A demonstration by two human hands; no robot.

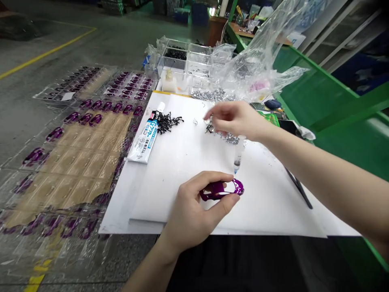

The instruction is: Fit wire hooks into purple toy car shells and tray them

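My left hand (pixel 197 202) is closed round a purple toy car body (pixel 217 190), held by its edges between thumb and fingers just above the white sheet (pixel 185 170). Farther up, my right hand (pixel 232 119) hovers over small black parts (pixel 209 128) and a scatter of silver parts (pixel 232 139). Its fingers are curled in a pinch; whatever they hold is too small to make out. Between the hands is a clear syringe (pixel 237 160), its blue tip close to the car body. A pile of black parts (pixel 167 123) lies beside a glue tube (pixel 146 140) on the left.
Clear plastic trays (pixel 82 158) with several purple car bodies spread out on the left. At the back stand a compartment box (pixel 185 61), more silver parts (pixel 212 94) and crumpled plastic bags (pixel 252 61). Black tweezers (pixel 299 188) lie at the right, near a green frame (pixel 328 101).
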